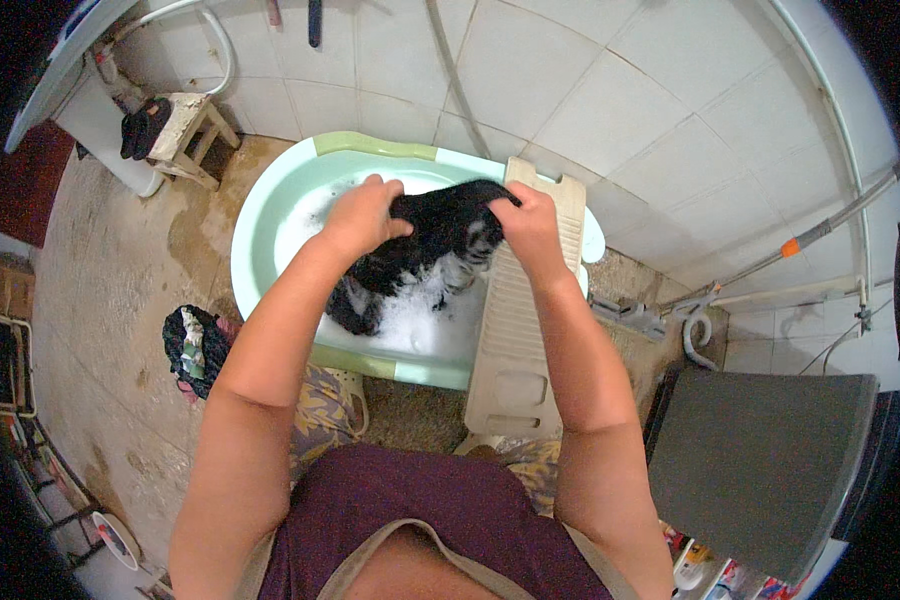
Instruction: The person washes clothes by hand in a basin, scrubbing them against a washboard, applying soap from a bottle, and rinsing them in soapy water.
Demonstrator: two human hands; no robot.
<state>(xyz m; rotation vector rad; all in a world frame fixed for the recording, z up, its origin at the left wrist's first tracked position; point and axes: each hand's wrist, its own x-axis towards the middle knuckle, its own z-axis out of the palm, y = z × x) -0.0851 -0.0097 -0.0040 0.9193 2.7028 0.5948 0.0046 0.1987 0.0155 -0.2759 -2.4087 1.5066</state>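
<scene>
Both hands grip a wet black cloth or garment [435, 232] with grey-white patches, stretched between them over a pale green plastic tub [259, 247]. My left hand [366, 216] holds its upper left part, and my right hand [529, 221] pinches its upper right end beside the washboard. The cloth's lower part hangs into white suds [420, 315] in the tub. A beige plastic washboard [514, 330] lies across the tub's right side, its near end reaching past the rim.
A bundle of dark, patterned clothes [195, 352] lies on the wet floor left of the tub. Dark shoes [146, 127] rest on a small stool [184, 131] at upper left. A grey-topped cabinet or appliance [757, 457] stands at right. Behind the tub rises a tiled wall [525, 67].
</scene>
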